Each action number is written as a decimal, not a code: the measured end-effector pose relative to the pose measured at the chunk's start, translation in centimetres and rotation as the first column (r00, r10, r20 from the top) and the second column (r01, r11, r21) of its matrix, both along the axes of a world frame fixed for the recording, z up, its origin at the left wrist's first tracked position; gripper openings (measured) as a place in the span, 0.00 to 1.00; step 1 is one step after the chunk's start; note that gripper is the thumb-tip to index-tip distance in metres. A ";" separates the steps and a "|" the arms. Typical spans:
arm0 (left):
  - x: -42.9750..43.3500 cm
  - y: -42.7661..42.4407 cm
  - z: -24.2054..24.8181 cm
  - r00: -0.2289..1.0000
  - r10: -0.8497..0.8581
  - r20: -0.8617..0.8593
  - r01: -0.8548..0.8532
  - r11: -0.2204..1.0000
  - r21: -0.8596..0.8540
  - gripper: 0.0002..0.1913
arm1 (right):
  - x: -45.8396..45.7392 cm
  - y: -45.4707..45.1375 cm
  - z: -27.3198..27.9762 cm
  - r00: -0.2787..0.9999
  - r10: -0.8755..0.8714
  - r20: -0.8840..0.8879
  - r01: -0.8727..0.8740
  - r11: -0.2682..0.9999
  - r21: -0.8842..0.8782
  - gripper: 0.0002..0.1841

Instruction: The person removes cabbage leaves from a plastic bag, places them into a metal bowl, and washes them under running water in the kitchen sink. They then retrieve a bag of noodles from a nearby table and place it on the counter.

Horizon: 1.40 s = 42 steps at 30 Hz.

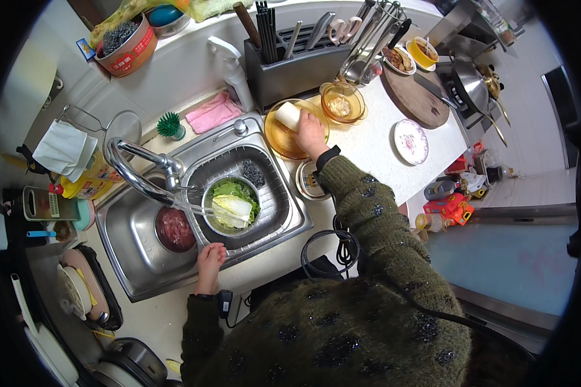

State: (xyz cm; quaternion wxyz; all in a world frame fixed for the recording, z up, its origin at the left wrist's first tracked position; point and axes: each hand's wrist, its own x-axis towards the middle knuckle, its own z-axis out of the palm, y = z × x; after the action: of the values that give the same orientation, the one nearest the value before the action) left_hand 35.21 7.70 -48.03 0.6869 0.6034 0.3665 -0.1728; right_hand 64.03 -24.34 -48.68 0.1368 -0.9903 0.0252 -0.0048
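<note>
My right hand (311, 131) grips a white cylindrical piece of vegetable (287, 115), which looks like daikon, over an amber glass bowl (277, 141). My left hand (211, 263) is at the front rim of the steel sink (126, 242), its fingers curled together with nothing visible in them. In the right basin, a metal bowl (207, 220) contains napa cabbage (232, 210) and green leaves. Water runs from the faucet (138, 181) toward this bowl. A bowl of raw red meat (174, 230) stands in the left basin. Steel wool (253, 173) lies behind the cabbage bowl.
Behind the sink stand a spray bottle (236, 80) and a grey knife block (295, 72). A smaller amber bowl (343, 102) holds pale pieces. Farther right are a patterned plate (410, 141) and a round cutting board (416, 104) with a cleaver (434, 89). A cable (329, 233) hangs before me.
</note>
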 end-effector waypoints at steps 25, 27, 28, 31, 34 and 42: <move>0.6 -0.6 -2.3 0.989 0.134 0.062 -0.133 0.991 -0.022 0.08 | -3.5 1.2 4.6 0.872 0.333 0.359 -0.421 0.884 0.205 0.28; 0.3 -0.4 -2.6 0.985 0.157 0.073 -0.155 0.987 -0.034 0.08 | -7.3 3.9 5.9 0.852 0.338 0.399 -0.503 0.740 0.446 0.13; 0.2 -0.4 -2.7 0.986 0.162 0.045 -0.161 0.987 -0.020 0.08 | -9.4 5.0 6.3 0.841 0.398 0.365 -0.540 0.606 0.584 0.10; 0.1 -0.5 -2.3 0.983 0.169 0.076 -0.166 0.985 -0.041 0.08 | -15.7 9.6 4.6 0.826 0.529 0.196 -0.470 0.453 0.757 0.12; -0.2 -0.6 -1.7 0.976 0.192 0.101 -0.185 0.980 -0.078 0.09 | -17.6 14.2 -0.3 0.833 0.549 -0.069 -0.355 0.626 0.695 0.17; -3.3 1.7 -0.7 0.967 0.236 0.097 -0.231 0.971 -0.059 0.09 | -16.9 19.6 -8.1 0.701 0.543 -0.462 -0.584 0.809 0.063 0.34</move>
State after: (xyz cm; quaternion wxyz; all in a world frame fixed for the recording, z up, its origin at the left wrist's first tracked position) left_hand 31.88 9.37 -48.70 0.7345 0.5478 0.3947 -0.0679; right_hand 47.14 -4.76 -56.80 0.0779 -0.9271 -0.2475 0.2704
